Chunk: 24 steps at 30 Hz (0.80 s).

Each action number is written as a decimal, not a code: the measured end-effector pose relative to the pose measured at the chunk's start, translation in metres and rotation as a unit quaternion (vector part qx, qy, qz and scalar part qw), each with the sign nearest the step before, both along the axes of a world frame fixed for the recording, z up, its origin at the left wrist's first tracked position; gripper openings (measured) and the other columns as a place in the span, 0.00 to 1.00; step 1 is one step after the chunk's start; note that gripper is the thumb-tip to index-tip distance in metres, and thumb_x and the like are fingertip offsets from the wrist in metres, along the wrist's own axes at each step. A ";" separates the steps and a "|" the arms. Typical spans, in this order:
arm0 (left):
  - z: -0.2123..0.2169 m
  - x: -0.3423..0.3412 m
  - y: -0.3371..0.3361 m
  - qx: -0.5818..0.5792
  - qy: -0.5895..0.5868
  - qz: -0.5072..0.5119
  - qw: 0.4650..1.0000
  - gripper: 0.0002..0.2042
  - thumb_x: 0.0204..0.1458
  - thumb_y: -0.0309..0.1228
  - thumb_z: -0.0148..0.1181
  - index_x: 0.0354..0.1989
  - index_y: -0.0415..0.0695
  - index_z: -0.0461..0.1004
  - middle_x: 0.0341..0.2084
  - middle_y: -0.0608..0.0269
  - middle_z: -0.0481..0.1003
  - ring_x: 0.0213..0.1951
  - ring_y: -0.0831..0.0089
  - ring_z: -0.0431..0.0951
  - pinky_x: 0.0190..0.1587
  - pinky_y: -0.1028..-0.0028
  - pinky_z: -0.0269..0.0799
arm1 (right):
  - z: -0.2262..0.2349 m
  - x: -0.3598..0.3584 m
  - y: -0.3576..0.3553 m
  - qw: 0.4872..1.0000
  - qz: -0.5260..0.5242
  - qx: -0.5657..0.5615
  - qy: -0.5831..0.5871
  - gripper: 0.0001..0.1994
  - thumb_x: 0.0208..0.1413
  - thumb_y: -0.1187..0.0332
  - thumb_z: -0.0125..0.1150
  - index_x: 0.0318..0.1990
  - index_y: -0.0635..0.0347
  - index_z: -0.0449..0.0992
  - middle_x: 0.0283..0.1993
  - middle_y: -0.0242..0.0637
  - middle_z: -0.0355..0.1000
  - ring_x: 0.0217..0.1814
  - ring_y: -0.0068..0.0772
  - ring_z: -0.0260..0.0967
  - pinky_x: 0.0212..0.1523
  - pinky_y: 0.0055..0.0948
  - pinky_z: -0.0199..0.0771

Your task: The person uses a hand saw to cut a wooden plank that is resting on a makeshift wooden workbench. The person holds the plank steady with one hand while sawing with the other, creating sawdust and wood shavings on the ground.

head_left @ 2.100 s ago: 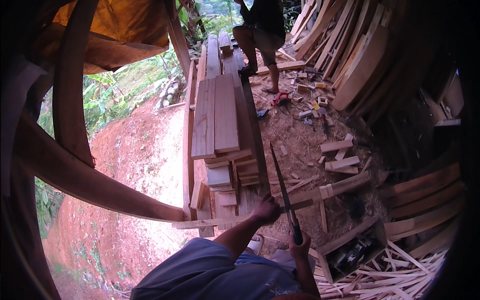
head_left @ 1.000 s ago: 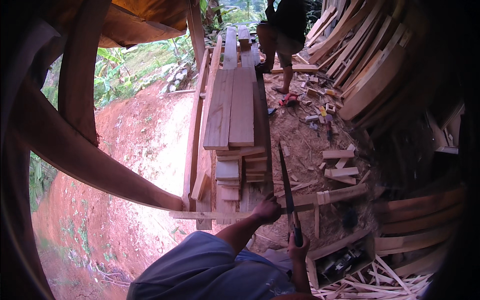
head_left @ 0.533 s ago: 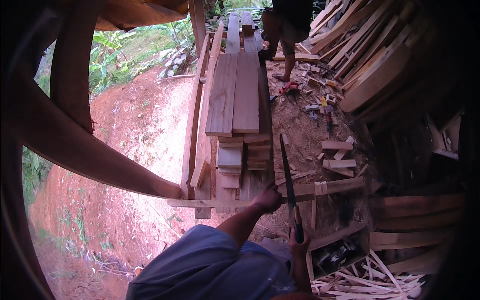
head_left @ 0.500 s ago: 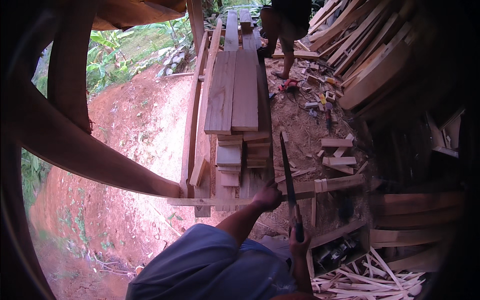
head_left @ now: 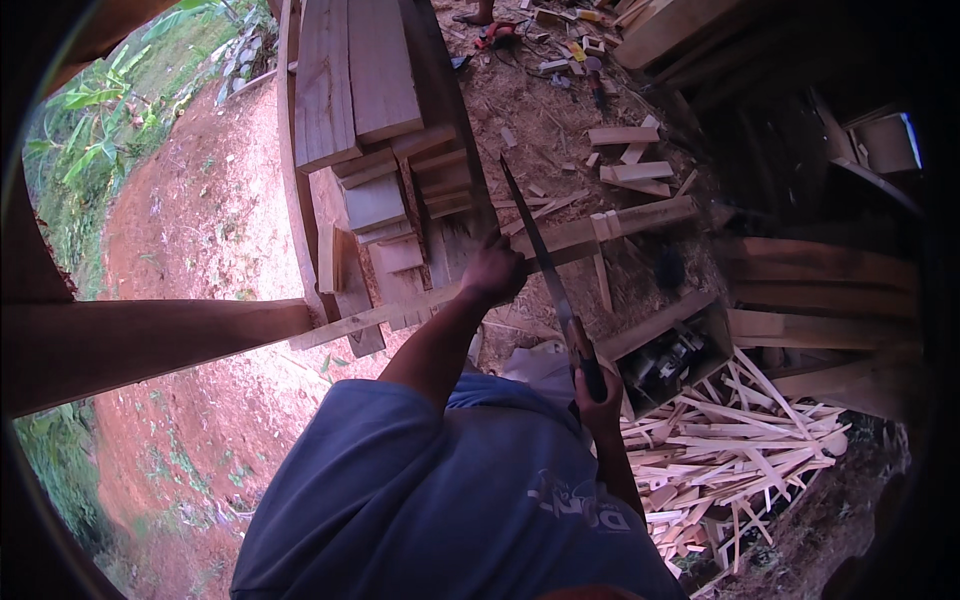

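My right hand [head_left: 598, 402] is closed round the dark handle of a handsaw [head_left: 543, 250]. The saw's long narrow blade points away from me and crosses a long wooden strip [head_left: 650, 218], just right of my left hand [head_left: 494, 270]. That left hand is closed over the strip, its fingertips partly hidden. Whether the teeth are in the wood I cannot tell. On its left side the strip passes by the near ends of boards on a bench, below a stack of short wood blocks [head_left: 376, 204].
Two wide planks [head_left: 382, 75] lie on top of the stack. A wooden box [head_left: 655, 327] with dark contents stands right of my right hand, beside a heap of thin offcuts [head_left: 720, 450]. Short blocks [head_left: 637, 172] and a red power tool [head_left: 495, 37] lie on the ground. Another person's foot [head_left: 475, 18] shows at the top.
My view has tilted down and turned, so the bench and planks sit higher and farther left. Both hands keep their hold, and the saw still crosses the strip.
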<state>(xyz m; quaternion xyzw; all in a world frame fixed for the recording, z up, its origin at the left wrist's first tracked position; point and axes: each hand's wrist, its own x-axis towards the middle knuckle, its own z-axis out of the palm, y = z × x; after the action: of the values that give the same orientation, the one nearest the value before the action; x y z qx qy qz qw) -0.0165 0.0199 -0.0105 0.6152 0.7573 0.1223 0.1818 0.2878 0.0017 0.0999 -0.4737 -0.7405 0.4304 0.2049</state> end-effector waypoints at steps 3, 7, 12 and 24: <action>0.000 -0.001 -0.003 0.030 0.006 0.004 1.000 0.11 0.55 0.38 0.58 0.32 0.46 0.85 0.34 0.56 0.83 0.55 0.62 0.77 0.76 0.56 0.53 | -0.004 0.023 -0.006 0.998 -0.001 -0.061 -0.013 0.09 0.60 0.67 0.68 0.36 0.65 0.81 0.22 0.35 0.74 0.24 0.26 0.71 0.28 0.32 0.69; -0.001 -0.003 -0.003 0.031 0.008 0.007 0.999 0.12 0.55 0.38 0.58 0.31 0.46 0.85 0.33 0.56 0.83 0.54 0.63 0.78 0.76 0.56 0.54 | 0.020 0.042 -0.030 1.000 -0.008 -0.001 -0.025 0.09 0.59 0.66 0.69 0.35 0.64 0.82 0.22 0.37 0.74 0.23 0.28 0.73 0.28 0.33 0.69; 0.005 -0.002 -0.002 0.028 -0.005 0.003 1.000 0.11 0.54 0.37 0.59 0.32 0.46 0.85 0.33 0.57 0.83 0.54 0.63 0.77 0.77 0.56 0.52 | 0.044 0.077 -0.053 0.997 -0.001 -0.040 -0.059 0.09 0.59 0.68 0.70 0.32 0.64 0.79 0.20 0.35 0.69 0.21 0.27 0.65 0.27 0.33 0.65; -0.005 -0.004 0.000 0.071 -0.022 0.005 0.997 0.10 0.53 0.37 0.60 0.32 0.47 0.84 0.34 0.56 0.82 0.55 0.60 0.76 0.80 0.57 0.48 | 0.115 0.090 -0.071 0.993 -0.030 -0.051 -0.105 0.10 0.59 0.68 0.71 0.32 0.66 0.79 0.21 0.35 0.71 0.22 0.22 0.65 0.26 0.32 0.64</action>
<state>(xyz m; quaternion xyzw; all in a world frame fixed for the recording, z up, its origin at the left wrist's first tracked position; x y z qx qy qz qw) -0.0206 0.0195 -0.0158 0.6204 0.7453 0.1902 0.1532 0.3776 -0.0688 0.2147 -0.5480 -0.7205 0.4092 0.1143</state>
